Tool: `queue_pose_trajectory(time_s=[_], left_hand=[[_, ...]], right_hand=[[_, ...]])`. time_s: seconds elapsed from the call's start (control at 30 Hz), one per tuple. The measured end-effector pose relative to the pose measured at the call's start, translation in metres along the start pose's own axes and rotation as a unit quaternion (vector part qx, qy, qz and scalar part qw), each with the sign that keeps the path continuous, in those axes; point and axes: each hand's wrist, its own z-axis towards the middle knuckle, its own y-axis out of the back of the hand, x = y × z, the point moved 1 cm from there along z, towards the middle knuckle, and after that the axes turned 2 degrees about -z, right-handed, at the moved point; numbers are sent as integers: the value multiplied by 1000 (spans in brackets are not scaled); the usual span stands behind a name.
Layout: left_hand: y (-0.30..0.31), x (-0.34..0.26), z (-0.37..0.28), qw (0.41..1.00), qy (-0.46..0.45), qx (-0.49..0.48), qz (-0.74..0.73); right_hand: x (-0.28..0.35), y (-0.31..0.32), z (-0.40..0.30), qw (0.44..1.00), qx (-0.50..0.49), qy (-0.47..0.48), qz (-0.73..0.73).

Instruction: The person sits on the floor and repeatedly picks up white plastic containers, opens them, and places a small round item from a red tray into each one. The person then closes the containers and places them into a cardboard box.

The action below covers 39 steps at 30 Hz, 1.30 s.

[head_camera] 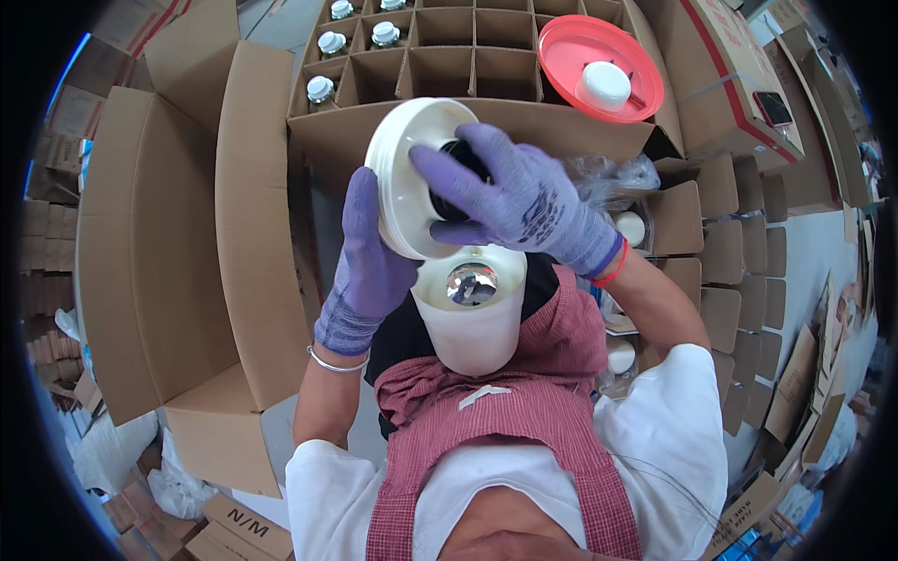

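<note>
My left hand [372,259], in a purple-coated glove, grips the rim of a round white plastic part [410,158] from the left. The part is tilted, its hollow side turned to the right. Fingers of my gloved right hand [484,189] reach into it around a black round piece [456,182]; they cover much of this piece. Below both hands, a white plastic vessel [470,329] stands in my lap against a red checked apron [505,414]. Inside it shows a shiny mirrored dome [471,284], which looks like a vacuum flask liner.
Ahead stands a divided carton [421,126] with several white-capped bottles [320,90]. A red plastic dish [554,42] holding a white cap [605,85] rests on its right corner. An open carton [175,245] is at left. More divided cartons [719,259] and a phone [773,109] are at right.
</note>
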Motion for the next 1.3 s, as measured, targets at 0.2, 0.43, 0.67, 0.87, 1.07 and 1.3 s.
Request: queue_pose_trajectory(time_s=[0.2, 0.43, 0.67, 0.87, 1.07, 1.3], left_hand=[[-23, -7, 44, 979, -102, -30, 172], [3, 33, 26, 956, 158, -27, -245], [8, 12, 13, 986, 125, 95, 59], [-38, 1, 35, 964, 191, -118, -144], [-12, 5, 60, 929, -257, 173, 201], [13, 38, -7, 944, 6, 318, -92]], right_hand=[[-17, -19, -2, 869, -30, -167, 464], [-32, 0, -6, 809, 153, -284, 491], [-33, 9, 18, 959, 46, 225, -166], [-24, -8, 36, 985, -75, -94, 124], [-54, -49, -53, 800, 19, -58, 596], [-73, -8, -59, 738, 199, -504, 401]])
